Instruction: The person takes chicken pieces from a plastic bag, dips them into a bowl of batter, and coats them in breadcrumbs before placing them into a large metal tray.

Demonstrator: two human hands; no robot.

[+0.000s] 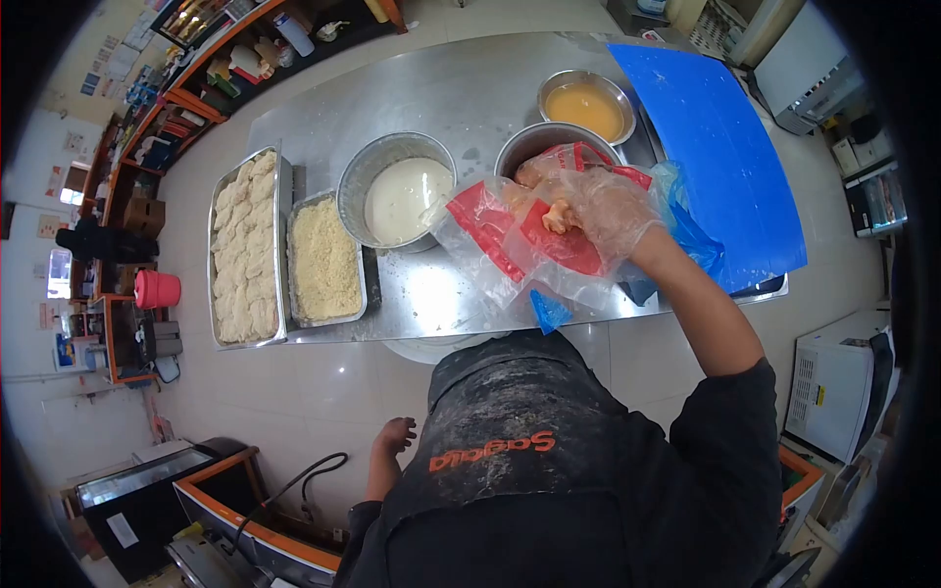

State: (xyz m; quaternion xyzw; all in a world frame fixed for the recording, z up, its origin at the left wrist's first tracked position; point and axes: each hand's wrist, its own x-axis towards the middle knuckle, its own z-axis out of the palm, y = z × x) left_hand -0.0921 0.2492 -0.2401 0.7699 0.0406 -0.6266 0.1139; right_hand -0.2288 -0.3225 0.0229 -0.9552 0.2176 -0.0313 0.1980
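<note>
My right hand [613, 211], in a clear plastic glove, is closed on a piece of what looks like raw chicken [561, 217]. Beneath it lies a clear and red plastic bag [480, 220], bunched over the rim of a metal pot [510, 149]. More pale pink meat [534, 173] shows in the bag at the pot's mouth. My bare left hand [397, 433] hangs low beside my apron, away from the table, its fingers loosely bent and holding nothing.
On the steel table [294, 122] stand a deep tray of coated pieces [284, 245], a tray of crumbly flour [365, 294], a pot of white batter [348, 191] and a bowl of yellowish liquid [544, 93]. A blue board [716, 127] and blue bag [691, 235] lie at right.
</note>
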